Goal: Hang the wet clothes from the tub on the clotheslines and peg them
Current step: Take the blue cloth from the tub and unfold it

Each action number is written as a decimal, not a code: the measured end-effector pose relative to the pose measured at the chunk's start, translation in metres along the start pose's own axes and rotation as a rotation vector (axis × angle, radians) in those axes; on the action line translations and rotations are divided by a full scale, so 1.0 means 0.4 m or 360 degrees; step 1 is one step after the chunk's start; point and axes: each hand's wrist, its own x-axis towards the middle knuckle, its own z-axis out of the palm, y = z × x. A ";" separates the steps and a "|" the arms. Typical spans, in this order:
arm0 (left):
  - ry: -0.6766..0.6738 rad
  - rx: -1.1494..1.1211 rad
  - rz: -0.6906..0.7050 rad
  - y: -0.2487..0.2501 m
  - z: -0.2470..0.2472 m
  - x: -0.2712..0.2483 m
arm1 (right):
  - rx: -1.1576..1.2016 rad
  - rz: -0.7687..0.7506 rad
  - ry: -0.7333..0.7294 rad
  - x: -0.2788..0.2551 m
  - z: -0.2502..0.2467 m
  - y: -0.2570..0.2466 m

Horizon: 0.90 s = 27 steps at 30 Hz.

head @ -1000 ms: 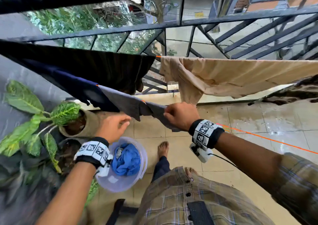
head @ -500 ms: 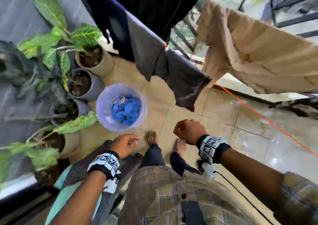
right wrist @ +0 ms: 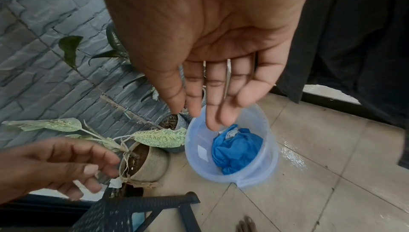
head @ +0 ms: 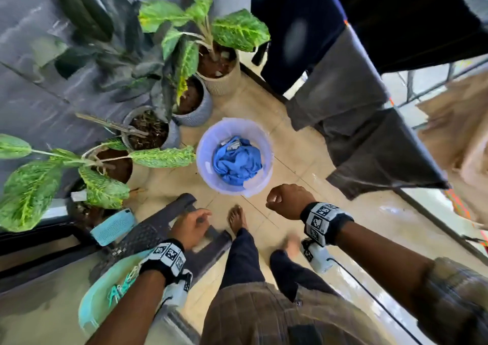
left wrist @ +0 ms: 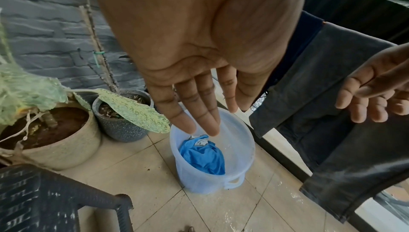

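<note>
A translucent tub point(head: 202, 157) stands on the tiled floor with a crumpled blue cloth point(head: 236, 161) inside it. My left hand point(head: 191, 225) hangs empty over a dark wicker seat, fingers relaxed. In the left wrist view its fingers point(left wrist: 199, 113) point straight down toward the tub point(left wrist: 239, 141). My right hand point(head: 286, 200) is empty too and hovers just right of the tub. Its fingers point(right wrist: 210, 99) hang loosely above the blue cloth point(right wrist: 234, 152). A grey garment point(head: 351, 122) and a navy one point(head: 298, 27) hang on the orange line point(head: 390, 101).
Several potted plants point(head: 216, 62) crowd the floor left of the tub, against a grey stone wall. A dark wicker seat point(head: 158, 236) and a teal plastic item point(head: 100, 305) lie at my lower left. A beige cloth point(head: 459, 133) hangs at right. The floor tiles look wet.
Both hands have left the grey garment on the line and dropped to waist height. My view has swung down from the railing to the tub and floor.
</note>
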 end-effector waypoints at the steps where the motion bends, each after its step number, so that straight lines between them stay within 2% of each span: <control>1: -0.0010 -0.0072 -0.0020 -0.010 -0.015 0.019 | -0.0005 -0.0005 0.0001 0.028 -0.015 -0.024; 6: 0.0025 -0.0235 -0.0047 -0.012 -0.107 0.116 | 0.0049 -0.0031 0.0004 0.185 -0.069 -0.134; 11: 0.0120 -0.0255 -0.0071 -0.068 -0.145 0.255 | 0.0167 -0.0045 -0.0019 0.379 -0.038 -0.191; 16: 0.0104 -0.0254 -0.0147 -0.154 -0.077 0.459 | 0.0166 -0.0074 -0.0050 0.647 0.078 -0.170; 22: 0.0151 -0.0092 -0.0007 -0.286 0.009 0.705 | -0.0079 -0.0169 -0.0160 0.968 0.221 -0.125; 25: 0.0194 -0.0166 0.0019 -0.336 0.047 0.772 | -0.0209 -0.0155 -0.0248 1.083 0.270 -0.112; 27: 0.0303 -0.0203 0.0038 -0.350 0.060 0.795 | -0.0194 -0.0055 -0.0221 1.135 0.298 -0.102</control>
